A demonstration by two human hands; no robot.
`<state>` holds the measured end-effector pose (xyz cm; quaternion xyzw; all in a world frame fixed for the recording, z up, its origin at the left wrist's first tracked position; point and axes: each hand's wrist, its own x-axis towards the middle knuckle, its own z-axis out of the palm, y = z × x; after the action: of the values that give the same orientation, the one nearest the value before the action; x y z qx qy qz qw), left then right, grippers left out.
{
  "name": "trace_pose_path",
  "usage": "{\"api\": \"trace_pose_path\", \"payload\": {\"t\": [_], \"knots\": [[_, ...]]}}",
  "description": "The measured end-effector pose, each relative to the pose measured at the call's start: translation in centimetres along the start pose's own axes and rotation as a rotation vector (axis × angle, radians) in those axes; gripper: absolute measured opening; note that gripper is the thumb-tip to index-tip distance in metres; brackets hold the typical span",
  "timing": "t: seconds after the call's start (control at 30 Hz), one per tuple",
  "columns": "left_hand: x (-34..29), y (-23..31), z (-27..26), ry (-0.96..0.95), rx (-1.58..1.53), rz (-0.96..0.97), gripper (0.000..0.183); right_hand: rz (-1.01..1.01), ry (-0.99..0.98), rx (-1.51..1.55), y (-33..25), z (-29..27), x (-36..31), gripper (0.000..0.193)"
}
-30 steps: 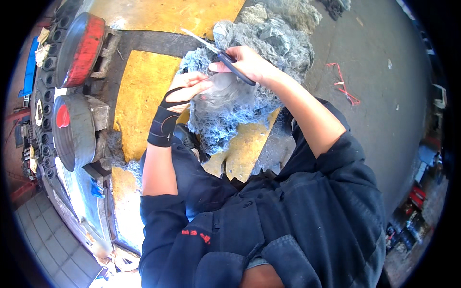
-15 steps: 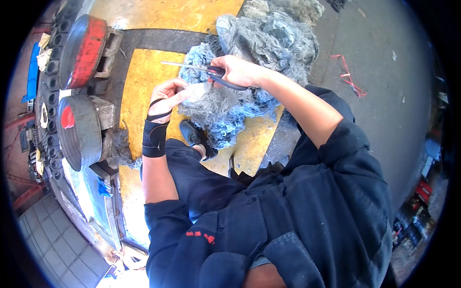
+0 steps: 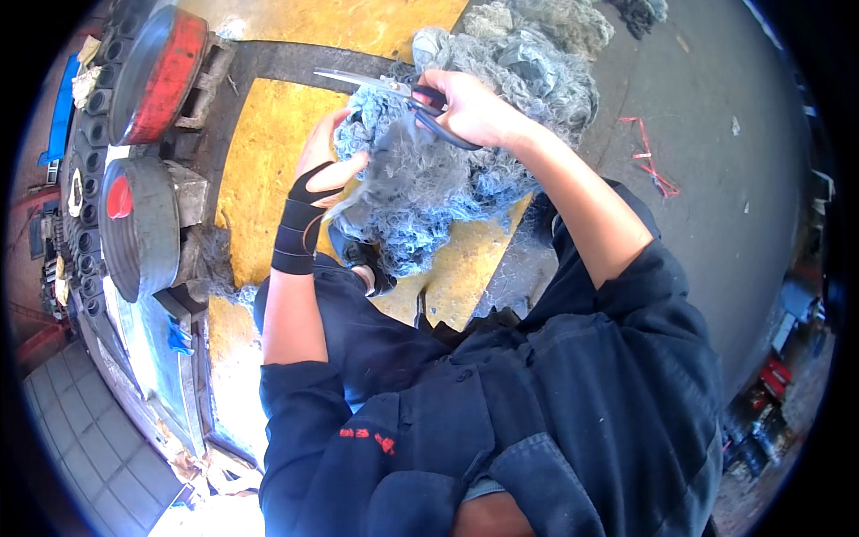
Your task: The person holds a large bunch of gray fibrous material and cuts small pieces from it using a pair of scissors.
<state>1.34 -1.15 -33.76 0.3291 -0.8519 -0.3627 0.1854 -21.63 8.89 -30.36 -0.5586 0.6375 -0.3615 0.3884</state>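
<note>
Right hand (image 3: 465,107) curled round scissors (image 3: 395,86); left hand (image 3: 319,149), thumb spread, beside grey-blue fibre (image 3: 429,192).

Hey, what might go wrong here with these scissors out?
The right hand holds the scissors with their blades pointing across near the left hand, so a slip might nick a finger. Loose, tangled fibre beside the scissors might snag in them.
</note>
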Motion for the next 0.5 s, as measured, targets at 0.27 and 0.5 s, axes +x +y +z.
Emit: {"api": "trace_pose_path", "payload": {"t": [0.27,0.5], "knots": [[-0.4,5.2,6.8,0.098,-0.601,-0.069,0.033,0.024,0.05,0.125,1.4,0.6,0.8,0.022],[-2.8,4.5,6.1,-0.145,-0.524,-0.265,0.01,0.107,0.456,0.351,3.2,-2.7,1.2,0.024]]}}
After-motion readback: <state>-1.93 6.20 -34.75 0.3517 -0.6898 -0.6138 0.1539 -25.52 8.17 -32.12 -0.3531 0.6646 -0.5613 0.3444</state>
